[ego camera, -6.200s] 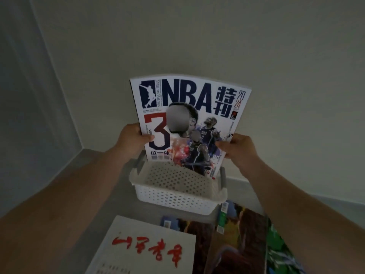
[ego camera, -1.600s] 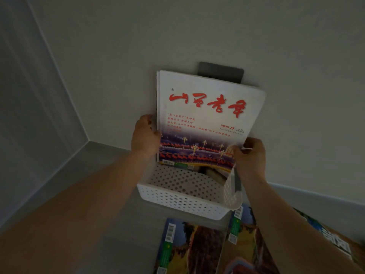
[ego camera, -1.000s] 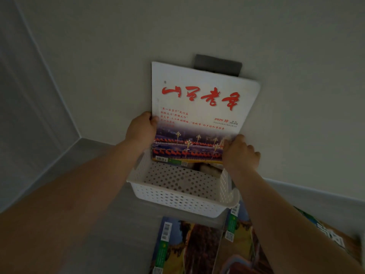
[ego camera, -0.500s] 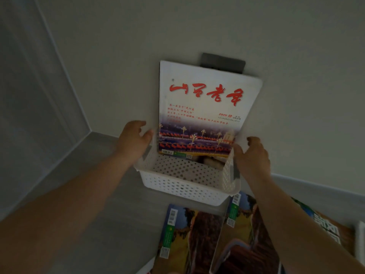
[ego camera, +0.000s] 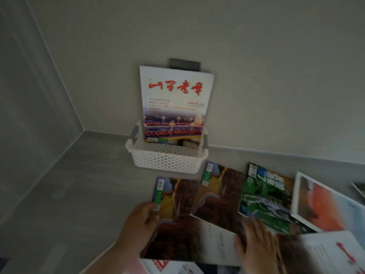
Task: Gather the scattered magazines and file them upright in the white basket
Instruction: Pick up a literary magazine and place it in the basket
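The white basket point(ego camera: 167, 161) stands on the grey floor against the wall. A white magazine with red characters point(ego camera: 175, 99) stands upright in it, leaning on the wall, with a dark magazine's top edge point(ego camera: 184, 64) showing behind it. A brown canyon magazine point(ego camera: 177, 220) lies flat in front of the basket. My left hand point(ego camera: 140, 224) touches its left edge, thumb on the cover, fingers loosely curled. My right hand point(ego camera: 254, 240), blurred, rests with spread fingers on the lower edge of a second canyon magazine point(ego camera: 219, 198).
Further right on the floor lie a green magazine point(ego camera: 266, 196), a white-framed orange one point(ego camera: 320, 206) and a white one with red print point(ego camera: 335, 254), overlapping. More papers show at the bottom edge. The walls meet in a corner at the left.
Both hands let go of the white magazine, which stays upright in the basket. They dropped to the magazines on the floor, and my view tilted down and right.
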A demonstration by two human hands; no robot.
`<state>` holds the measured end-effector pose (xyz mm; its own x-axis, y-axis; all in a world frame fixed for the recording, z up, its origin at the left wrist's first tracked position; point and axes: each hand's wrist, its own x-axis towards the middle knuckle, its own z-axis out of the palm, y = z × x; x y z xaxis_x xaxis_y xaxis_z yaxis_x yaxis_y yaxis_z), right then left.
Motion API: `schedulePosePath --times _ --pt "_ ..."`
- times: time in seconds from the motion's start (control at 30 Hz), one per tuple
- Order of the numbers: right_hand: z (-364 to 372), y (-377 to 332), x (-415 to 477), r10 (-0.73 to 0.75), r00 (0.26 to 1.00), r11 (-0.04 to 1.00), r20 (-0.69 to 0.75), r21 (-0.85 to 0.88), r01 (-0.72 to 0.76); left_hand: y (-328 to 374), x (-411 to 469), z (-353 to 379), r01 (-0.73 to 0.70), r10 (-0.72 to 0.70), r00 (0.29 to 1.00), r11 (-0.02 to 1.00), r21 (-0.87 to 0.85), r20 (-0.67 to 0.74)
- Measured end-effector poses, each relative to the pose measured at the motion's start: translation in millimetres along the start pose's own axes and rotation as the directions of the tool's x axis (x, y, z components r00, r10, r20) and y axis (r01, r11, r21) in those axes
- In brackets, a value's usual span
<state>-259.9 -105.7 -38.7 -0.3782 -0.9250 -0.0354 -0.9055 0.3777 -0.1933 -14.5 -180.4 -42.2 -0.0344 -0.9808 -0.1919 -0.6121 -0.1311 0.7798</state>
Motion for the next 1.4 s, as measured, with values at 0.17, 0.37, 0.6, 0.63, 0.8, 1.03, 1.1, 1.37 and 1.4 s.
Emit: schedulePosePath --times 0.17,0.37,0.6,0.63,0.8,1.03,1.1,1.37,1.4 --pt "-0.5 11.3 -36.5 -0.094 0.990 0.995 -0.102 0.012 0.096 33.2 -7.1 44.8 -0.018 0.019 0.988 1.000 -0.008 0.151" --pt "0.8 26.6 -38.4 -0.054 0.994 0.998 -0.098 0.011 0.055 79.0 12.3 68.3 0.036 -0.040 0.976 0.999 0.026 0.214" --pt "10.3 31.3 -35.2 -0.007 0.990 0.999 -0.138 0.030 0.011 104.8 41.5 69.6 0.377 -0.317 0.911 0.900 -0.219 0.265" --pt "10.0 31.6 -33.6 -0.013 0.989 0.999 -0.148 0.036 0.019 108.2 44.0 70.4 0.408 -0.332 0.894 0.881 -0.240 0.301" --pt "11.2 33.1 -31.3 -0.051 0.980 0.993 -0.190 0.092 0.069 121.3 44.0 71.1 0.448 -0.328 0.851 0.862 -0.239 0.410" --pt "17.8 43.1 -31.7 -0.028 0.999 0.975 -0.019 0.221 0.031 92.3 -2.2 61.6 0.478 -0.300 0.862 0.748 -0.459 0.409" --pt "18.9 46.1 -32.0 -0.021 1.000 0.973 0.016 0.231 0.016 82.2 -18.8 59.1 0.487 -0.296 0.860 0.718 -0.497 0.415" --pt "8.0 52.7 -46.8 -0.053 0.999 0.959 -0.004 0.278 0.052 66.5 -73.2 47.0 0.473 -0.234 0.865 0.673 -0.569 0.443" --pt "6.8 54.4 -49.2 -0.058 0.998 0.959 0.002 0.278 0.055 66.3 -78.6 46.1 0.458 -0.221 0.869 0.697 -0.551 0.442"
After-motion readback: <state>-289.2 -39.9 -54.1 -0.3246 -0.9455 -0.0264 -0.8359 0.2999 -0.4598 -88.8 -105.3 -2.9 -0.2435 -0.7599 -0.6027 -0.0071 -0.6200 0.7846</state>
